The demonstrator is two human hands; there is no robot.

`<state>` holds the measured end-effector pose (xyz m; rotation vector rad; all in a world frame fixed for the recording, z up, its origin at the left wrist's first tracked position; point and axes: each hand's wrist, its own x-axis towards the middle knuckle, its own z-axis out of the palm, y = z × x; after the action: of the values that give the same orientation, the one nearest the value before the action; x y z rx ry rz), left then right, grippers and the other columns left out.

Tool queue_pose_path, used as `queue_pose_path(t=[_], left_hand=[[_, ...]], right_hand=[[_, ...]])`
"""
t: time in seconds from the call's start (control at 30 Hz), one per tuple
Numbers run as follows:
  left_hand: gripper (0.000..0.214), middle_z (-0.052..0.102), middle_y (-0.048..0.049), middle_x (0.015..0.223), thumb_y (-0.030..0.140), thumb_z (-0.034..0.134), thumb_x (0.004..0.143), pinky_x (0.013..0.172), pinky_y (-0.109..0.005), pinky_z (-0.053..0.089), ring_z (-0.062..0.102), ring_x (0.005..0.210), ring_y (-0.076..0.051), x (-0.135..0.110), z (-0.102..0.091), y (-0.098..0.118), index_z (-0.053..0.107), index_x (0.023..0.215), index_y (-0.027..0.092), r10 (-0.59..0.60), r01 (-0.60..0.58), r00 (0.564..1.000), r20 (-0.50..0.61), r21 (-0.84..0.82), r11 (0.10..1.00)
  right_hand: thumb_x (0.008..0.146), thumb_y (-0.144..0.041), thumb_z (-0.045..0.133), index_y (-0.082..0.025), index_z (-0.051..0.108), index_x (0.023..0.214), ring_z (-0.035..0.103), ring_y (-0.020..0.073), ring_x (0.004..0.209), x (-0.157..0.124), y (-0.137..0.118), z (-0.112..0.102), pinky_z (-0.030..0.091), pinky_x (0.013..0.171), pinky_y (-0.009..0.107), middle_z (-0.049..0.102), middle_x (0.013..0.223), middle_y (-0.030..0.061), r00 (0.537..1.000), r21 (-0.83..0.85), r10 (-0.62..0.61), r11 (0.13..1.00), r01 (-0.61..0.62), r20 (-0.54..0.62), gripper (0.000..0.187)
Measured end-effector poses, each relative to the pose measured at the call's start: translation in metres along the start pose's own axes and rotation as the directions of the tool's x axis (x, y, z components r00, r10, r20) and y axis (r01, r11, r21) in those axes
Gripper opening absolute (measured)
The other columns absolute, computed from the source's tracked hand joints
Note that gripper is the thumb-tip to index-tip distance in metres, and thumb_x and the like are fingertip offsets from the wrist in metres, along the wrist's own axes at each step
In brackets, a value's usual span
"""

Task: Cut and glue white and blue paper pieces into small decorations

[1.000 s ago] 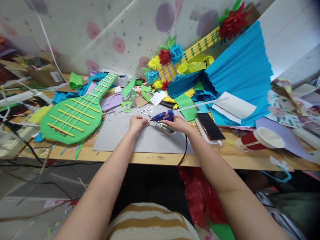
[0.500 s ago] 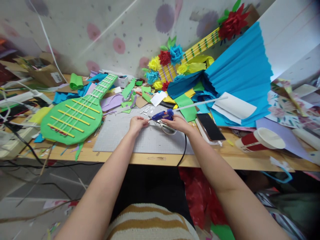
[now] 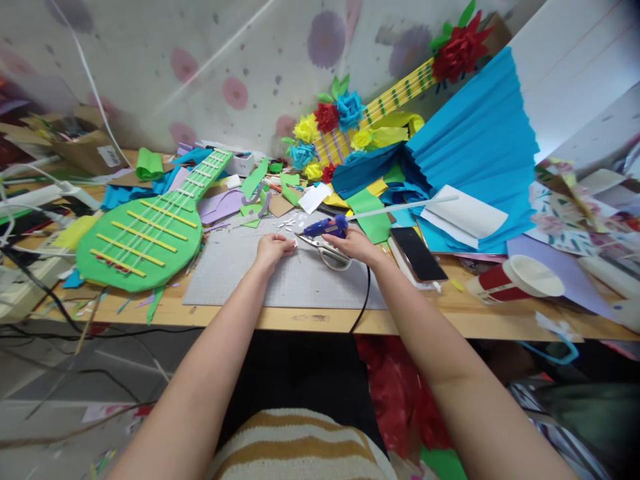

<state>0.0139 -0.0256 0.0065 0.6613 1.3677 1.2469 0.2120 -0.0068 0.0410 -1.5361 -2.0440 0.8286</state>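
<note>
My right hand point(image 3: 353, 244) is wrapped round a blue hot glue gun point(image 3: 326, 228), with a long glue stick point(image 3: 400, 207) poking out of its back end. The gun's nozzle points left, a small way from the fingers of my left hand point(image 3: 274, 252). Those fingers are pinched on a tiny white piece point(image 3: 295, 244), too small to name. Scissors with pale handles point(image 3: 335, 259) lie under the gun on the grey cutting mat point(image 3: 240, 283). Several small white bits point(image 3: 287, 224) are scattered just beyond my left hand.
At the left lies a green paper lute point(image 3: 140, 240) with yellow strips. A yellow paper instrument with flowers point(image 3: 327, 143) leans on the wall. Blue crepe paper point(image 3: 475, 147), a phone point(image 3: 419, 254) and a paper cup point(image 3: 517, 279) are at the right. The gun's black cord point(image 3: 365, 307) hangs over the edge.
The glue gun's nozzle has drawn slightly away from my left fingertips, opening a small gap. The whole view has shifted a little; both hands keep their grips.
</note>
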Motion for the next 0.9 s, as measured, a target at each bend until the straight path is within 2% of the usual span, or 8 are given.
queue_pose_path(t=[0.2, 0.43, 0.6, 0.9], left_hand=[[0.028, 0.061, -0.0029, 0.054, 0.004, 0.070, 0.058, 0.058, -0.027, 0.052, 0.062, 0.052, -0.013, 0.0037, -0.0015, -0.0032, 0.045, 0.066, 0.013, 0.016, -0.016, 1.000, 0.015, -0.010, 1.000], [0.027, 0.061, -0.0027, 0.053, 0.004, 0.070, 0.057, 0.059, -0.028, 0.052, 0.062, 0.053, -0.014, 0.0020, -0.0018, -0.0018, 0.046, 0.065, 0.013, 0.014, -0.014, 1.000, 0.016, -0.003, 1.000], [0.025, 0.062, -0.0034, 0.053, 0.003, 0.068, 0.059, 0.057, -0.026, 0.051, 0.062, 0.053, -0.014, 0.0020, -0.0016, -0.0023, 0.046, 0.065, 0.013, 0.022, -0.022, 1.000, 0.018, -0.011, 1.000], [0.029, 0.061, -0.0022, 0.053, 0.006, 0.072, 0.056, 0.059, -0.028, 0.052, 0.062, 0.052, -0.014, 0.0037, -0.0017, -0.0037, 0.046, 0.066, 0.013, 0.025, -0.025, 1.000, 0.007, -0.015, 1.000]], right_hand=[[0.069, -0.056, 0.055, -0.018, 0.067, 0.086, 0.056, 0.0157, 0.065, -0.0057, 0.0019, -0.0027, 0.042, 0.064, 0.026, 0.062, 0.063, 0.0015, 0.999, 0.027, -0.037, 0.999, 0.036, 0.032, 0.043], [0.071, -0.056, 0.053, -0.017, 0.067, 0.079, 0.057, 0.0161, 0.069, -0.0001, -0.0003, 0.0016, 0.042, 0.066, 0.026, 0.062, 0.067, 0.0038, 1.000, -0.043, -0.020, 0.999, 0.021, 0.023, 0.042], [0.071, -0.055, 0.054, -0.017, 0.067, 0.083, 0.057, 0.0170, 0.073, 0.0017, -0.0009, 0.0026, 0.042, 0.067, 0.026, 0.065, 0.076, 0.0052, 1.000, -0.088, -0.025, 0.996, 0.027, 0.019, 0.042], [0.071, -0.054, 0.057, -0.019, 0.068, 0.088, 0.059, 0.0184, 0.079, -0.0018, 0.0009, -0.0005, 0.043, 0.071, 0.027, 0.067, 0.084, 0.0043, 0.998, -0.064, -0.048, 0.997, 0.051, 0.046, 0.040]])
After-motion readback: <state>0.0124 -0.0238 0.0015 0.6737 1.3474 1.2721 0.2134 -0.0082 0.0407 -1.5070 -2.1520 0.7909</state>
